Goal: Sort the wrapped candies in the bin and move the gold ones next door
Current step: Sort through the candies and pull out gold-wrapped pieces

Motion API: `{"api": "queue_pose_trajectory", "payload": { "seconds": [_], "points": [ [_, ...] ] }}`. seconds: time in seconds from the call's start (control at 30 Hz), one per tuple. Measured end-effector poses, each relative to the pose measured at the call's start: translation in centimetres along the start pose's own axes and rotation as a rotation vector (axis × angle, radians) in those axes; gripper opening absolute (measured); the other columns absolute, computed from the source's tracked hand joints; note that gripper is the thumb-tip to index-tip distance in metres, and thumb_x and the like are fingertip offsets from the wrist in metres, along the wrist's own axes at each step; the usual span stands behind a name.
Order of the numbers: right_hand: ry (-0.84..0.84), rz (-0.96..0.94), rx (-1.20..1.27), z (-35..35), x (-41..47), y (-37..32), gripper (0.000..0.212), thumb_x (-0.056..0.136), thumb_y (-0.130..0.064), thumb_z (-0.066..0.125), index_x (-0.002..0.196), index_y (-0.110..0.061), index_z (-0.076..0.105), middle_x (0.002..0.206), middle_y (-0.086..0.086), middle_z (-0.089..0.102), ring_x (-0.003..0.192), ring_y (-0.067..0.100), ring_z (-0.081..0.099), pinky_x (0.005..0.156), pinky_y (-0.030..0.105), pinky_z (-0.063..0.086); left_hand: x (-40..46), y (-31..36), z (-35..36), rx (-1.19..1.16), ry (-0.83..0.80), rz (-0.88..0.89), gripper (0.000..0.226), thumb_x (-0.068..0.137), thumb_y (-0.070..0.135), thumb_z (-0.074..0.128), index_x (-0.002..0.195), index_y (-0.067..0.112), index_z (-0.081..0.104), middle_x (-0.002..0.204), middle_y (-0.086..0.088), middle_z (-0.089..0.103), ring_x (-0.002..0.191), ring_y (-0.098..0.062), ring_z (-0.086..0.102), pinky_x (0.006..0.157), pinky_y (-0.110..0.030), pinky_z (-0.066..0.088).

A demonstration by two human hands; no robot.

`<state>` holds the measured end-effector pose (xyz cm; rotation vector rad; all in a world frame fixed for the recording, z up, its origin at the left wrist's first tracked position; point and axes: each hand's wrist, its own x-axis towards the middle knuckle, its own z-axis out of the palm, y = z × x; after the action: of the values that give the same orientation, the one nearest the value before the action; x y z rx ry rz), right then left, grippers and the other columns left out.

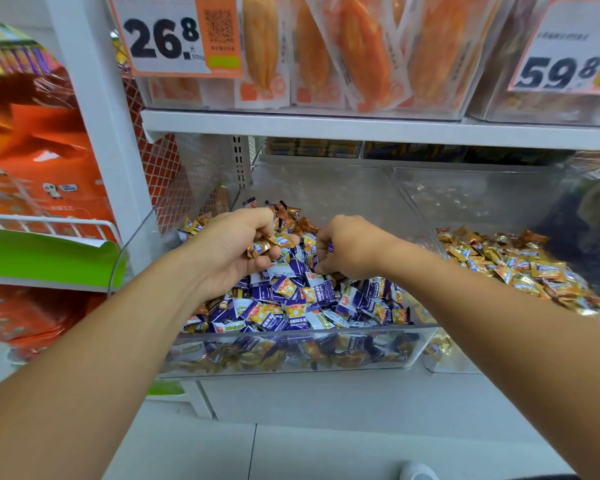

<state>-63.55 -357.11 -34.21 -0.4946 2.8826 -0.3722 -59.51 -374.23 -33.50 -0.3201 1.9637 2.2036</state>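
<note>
In the head view, both arms reach into a clear plastic bin (293,336) on a white store shelf, where a heap of purple-and-white candies (291,299) fills the front and a scatter of gold candies (286,216) lies toward the back, mixed in among them. The left hand (234,249) is curled, palm turned inward, around a small bunch of gold candies (265,244); it seems to serve as the holding hand, collecting pieces so that several can go across in one trip rather than one at a time. The right hand (348,249) is turned knuckles-up with its fingers bent down into the purple pile, apparently picking or digging for another gold piece; the fingertips are buried among the wrappers, so whether they already pinch one cannot be told. Just to the right, sharing a clear wall, stands the neighbouring bin (416,202), already holding a heap of gold candies (520,268), which marks it as the place the gathered ones belong. Judging by the gold wrappers left at the back of the mixed bin, the sorting looks only partly done. Above, a shelf (360,128) carries orange snack packets and two price tags, 26.8 (163,36) and 59.8 (561,72).
</note>
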Motion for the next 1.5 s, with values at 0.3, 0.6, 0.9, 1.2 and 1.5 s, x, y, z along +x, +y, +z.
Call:
{"api": "queue_pose_trajectory", "payload": {
  "seconds": [0.3, 0.6, 0.9, 1.2, 1.5],
  "points": [
    [-0.029, 0.006, 0.005, -0.8, -0.8, 0.1, 0.017, 0.091, -0.017, 0.070, 0.096, -0.001, 0.074, 0.089, 0.013, 0.074, 0.082, 0.027, 0.070, 0.072, 0.037, 0.059, 0.4, -0.4, 0.5, -0.075, 0.010, -0.067, 0.017, 0.085, -0.007, 0.048, 0.098, 0.001, 0.056, 0.094, -0.016, 0.062, 0.067, -0.023, 0.071, 0.049, -0.024, 0.056],
    [-0.204, 0.397, 1.749, -2.9, -0.4, 0.3, 0.018, 0.095, -0.012, 0.047, 0.085, 0.001, 0.055, 0.073, 0.012, 0.058, 0.052, 0.010, 0.048, 0.034, 0.013, 0.038, 2.0, -1.0, 0.8, 0.493, 0.100, 0.182, 0.012, 0.093, 0.030, 0.064, 0.091, 0.020, 0.070, 0.071, 0.002, 0.055, 0.055, -0.012, 0.046, 0.038, -0.019, 0.030],
    [0.015, 0.451, 1.468, -2.2, 0.1, 0.8, 0.007, 0.094, -0.010, 0.064, 0.092, -0.006, 0.058, 0.071, 0.007, 0.058, 0.056, 0.013, 0.059, 0.045, 0.023, 0.055, 1.1, -0.4, 0.8, 0.092, -0.011, 0.011, 0.028, 0.100, 0.036, 0.055, 0.099, 0.012, 0.070, 0.080, -0.002, 0.071, 0.062, -0.013, 0.065, 0.044, -0.020, 0.049],
    [0.086, 0.134, -0.160, 0.1, 1.6, 1.9, 0.028, 0.078, -0.032, 0.083, 0.096, -0.014, 0.071, 0.087, 0.006, 0.068, 0.079, 0.029, 0.066, 0.074, 0.039, 0.059, 0.8, -0.1, -0.1, -0.074, -0.154, -0.061, 0.026, 0.095, 0.012, 0.049, 0.113, 0.002, 0.066, 0.102, -0.016, 0.069, 0.081, -0.023, 0.069, 0.061, -0.030, 0.060],
    [0.149, -0.066, 0.738, -5.1, -5.3, 0.7, 0.020, 0.089, -0.019, 0.073, 0.071, -0.009, 0.069, 0.057, 0.008, 0.055, 0.044, 0.015, 0.042, 0.039, 0.018, 0.026, 1.0, -0.6, 0.6, 0.075, -0.195, 0.019, 0.025, 0.091, -0.004, 0.062, 0.111, 0.008, 0.070, 0.103, -0.013, 0.073, 0.091, -0.019, 0.071, 0.066, -0.025, 0.059]
  ]
}}
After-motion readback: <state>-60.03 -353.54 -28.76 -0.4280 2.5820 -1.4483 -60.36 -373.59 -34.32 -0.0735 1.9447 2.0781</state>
